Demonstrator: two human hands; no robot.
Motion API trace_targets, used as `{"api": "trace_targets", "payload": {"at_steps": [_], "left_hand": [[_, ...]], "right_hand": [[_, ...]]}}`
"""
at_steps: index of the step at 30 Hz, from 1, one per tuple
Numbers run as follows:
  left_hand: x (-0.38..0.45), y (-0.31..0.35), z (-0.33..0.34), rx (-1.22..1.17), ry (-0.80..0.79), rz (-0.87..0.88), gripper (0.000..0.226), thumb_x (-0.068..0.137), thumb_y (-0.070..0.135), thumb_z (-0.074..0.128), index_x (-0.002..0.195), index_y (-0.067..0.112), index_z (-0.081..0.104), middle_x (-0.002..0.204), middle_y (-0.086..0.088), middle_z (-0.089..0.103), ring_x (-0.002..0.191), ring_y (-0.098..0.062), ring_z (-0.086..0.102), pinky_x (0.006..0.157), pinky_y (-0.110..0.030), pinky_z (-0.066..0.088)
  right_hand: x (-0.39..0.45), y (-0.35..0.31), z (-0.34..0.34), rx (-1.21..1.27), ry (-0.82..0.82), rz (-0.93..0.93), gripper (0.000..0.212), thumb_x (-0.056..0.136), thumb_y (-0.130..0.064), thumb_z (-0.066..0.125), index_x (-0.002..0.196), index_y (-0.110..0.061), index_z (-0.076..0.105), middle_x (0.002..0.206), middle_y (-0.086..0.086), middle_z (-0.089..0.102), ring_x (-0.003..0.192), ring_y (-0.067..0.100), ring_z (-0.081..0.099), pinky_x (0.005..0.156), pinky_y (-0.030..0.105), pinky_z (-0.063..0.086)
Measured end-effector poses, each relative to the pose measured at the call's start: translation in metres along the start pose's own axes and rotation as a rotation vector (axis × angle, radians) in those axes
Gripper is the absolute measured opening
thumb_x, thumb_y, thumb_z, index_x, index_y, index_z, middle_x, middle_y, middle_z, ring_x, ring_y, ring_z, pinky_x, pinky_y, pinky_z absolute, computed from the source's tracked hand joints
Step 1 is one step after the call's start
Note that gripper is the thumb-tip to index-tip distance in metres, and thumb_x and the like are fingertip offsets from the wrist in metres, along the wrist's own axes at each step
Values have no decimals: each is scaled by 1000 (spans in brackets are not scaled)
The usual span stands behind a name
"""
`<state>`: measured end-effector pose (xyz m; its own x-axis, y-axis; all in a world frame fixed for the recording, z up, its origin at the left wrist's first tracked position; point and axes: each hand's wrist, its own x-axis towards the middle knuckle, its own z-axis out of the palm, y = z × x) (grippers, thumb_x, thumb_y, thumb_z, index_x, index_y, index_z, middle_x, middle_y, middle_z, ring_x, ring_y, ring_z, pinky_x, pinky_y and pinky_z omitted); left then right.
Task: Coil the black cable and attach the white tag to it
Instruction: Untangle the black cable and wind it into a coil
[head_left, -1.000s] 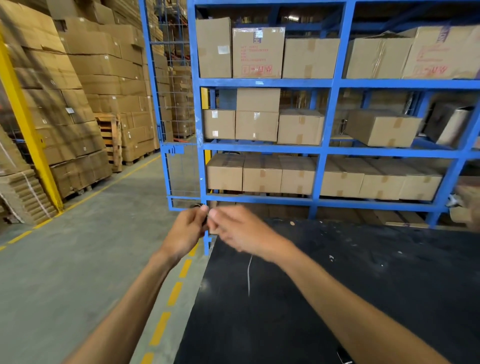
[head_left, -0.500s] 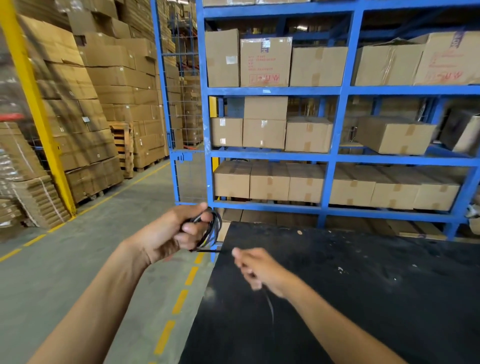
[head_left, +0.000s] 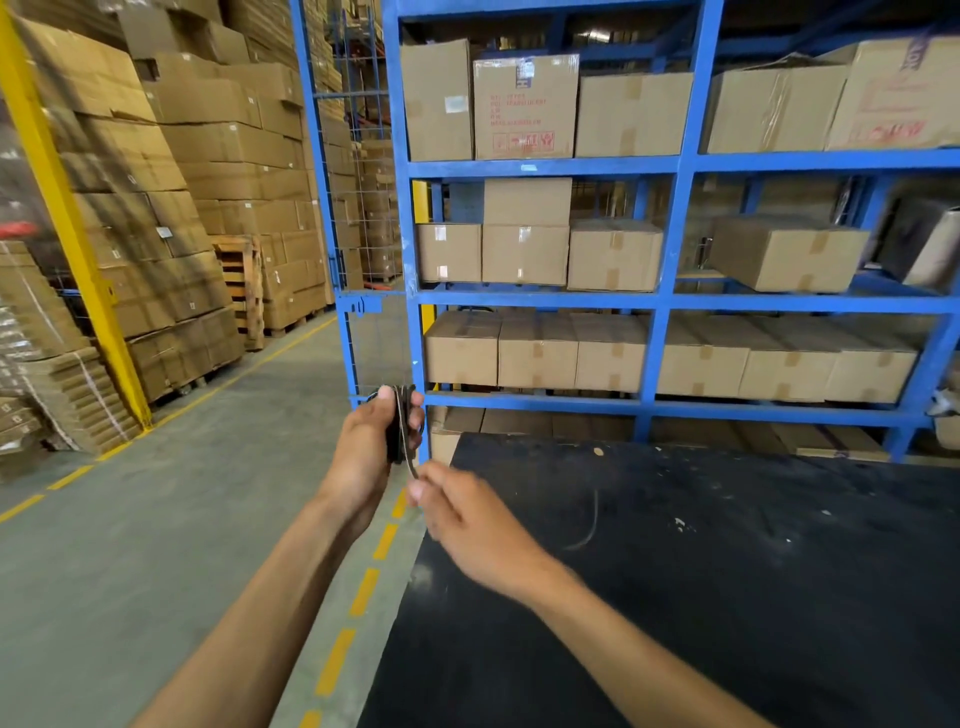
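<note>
My left hand (head_left: 366, 447) is closed around a small bundle of black cable (head_left: 401, 426), held upright past the left edge of the black table (head_left: 675, 597). A loose end of the cable runs down from the bundle to my right hand (head_left: 462, 514), whose thumb and fingers pinch it just below the bundle. A thin pale strand (head_left: 589, 525) lies curved on the tabletop to the right of my right hand; I cannot tell whether it is the white tag. The rest of the coil is hidden inside my left fist.
A blue steel rack (head_left: 670, 218) loaded with cardboard boxes stands right behind the table. Stacked cartons (head_left: 171, 218) and a yellow post (head_left: 62, 218) line the left. The concrete aisle floor (head_left: 171, 519) with yellow dashed lines runs beside the table.
My hands separated, the left lifting the cable bundle while the right dropped toward the table; now the right hand has come back up to the bundle. The camera view has shifted left.
</note>
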<state>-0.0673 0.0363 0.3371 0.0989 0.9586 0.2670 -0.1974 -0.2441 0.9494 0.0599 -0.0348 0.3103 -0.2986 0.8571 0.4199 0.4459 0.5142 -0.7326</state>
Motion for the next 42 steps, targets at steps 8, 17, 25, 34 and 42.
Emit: {"api": "trace_targets", "payload": {"at_steps": [8, 17, 25, 34, 42], "left_hand": [[-4, 38, -10, -542, -374, -232, 28, 99, 26, 33, 82, 14, 52, 57, 7, 37, 45, -10, 24, 47, -22, 31], [-28, 16, -16, 219, -570, -262, 32, 89, 36, 48, 66, 14, 45, 51, 10, 27, 41, -4, 17, 40, -17, 12], [-23, -20, 3, 478, -324, 48, 41, 102, 35, 33, 68, 17, 47, 48, 13, 37, 45, -4, 28, 47, -20, 25], [2, -10, 11, -67, -188, -43, 47, 101, 45, 27, 89, 14, 60, 65, 5, 52, 54, -10, 44, 49, -19, 41], [0, 35, -3, -504, -432, -105, 28, 101, 27, 32, 85, 15, 51, 64, 6, 35, 54, -12, 31, 63, -26, 44]], "right_hand": [[-27, 63, 24, 445, -300, 237, 38, 108, -35, 34, 77, -22, 52, 53, -14, 32, 44, 5, 27, 47, 23, 25], [15, 76, -76, -20, -217, 322, 39, 101, -45, 49, 72, -21, 59, 53, -10, 43, 43, 4, 42, 53, 20, 41], [30, -5, -82, 110, -70, 333, 35, 107, -31, 42, 83, -10, 57, 55, -3, 36, 39, 10, 30, 45, 26, 30], [-5, -20, -7, -138, 74, 59, 26, 105, -19, 41, 85, -19, 58, 54, -19, 50, 49, 2, 37, 56, 29, 32], [-25, 27, 14, 286, -61, 169, 33, 107, -28, 40, 81, -20, 59, 56, -12, 34, 45, 2, 36, 50, 20, 34]]}}
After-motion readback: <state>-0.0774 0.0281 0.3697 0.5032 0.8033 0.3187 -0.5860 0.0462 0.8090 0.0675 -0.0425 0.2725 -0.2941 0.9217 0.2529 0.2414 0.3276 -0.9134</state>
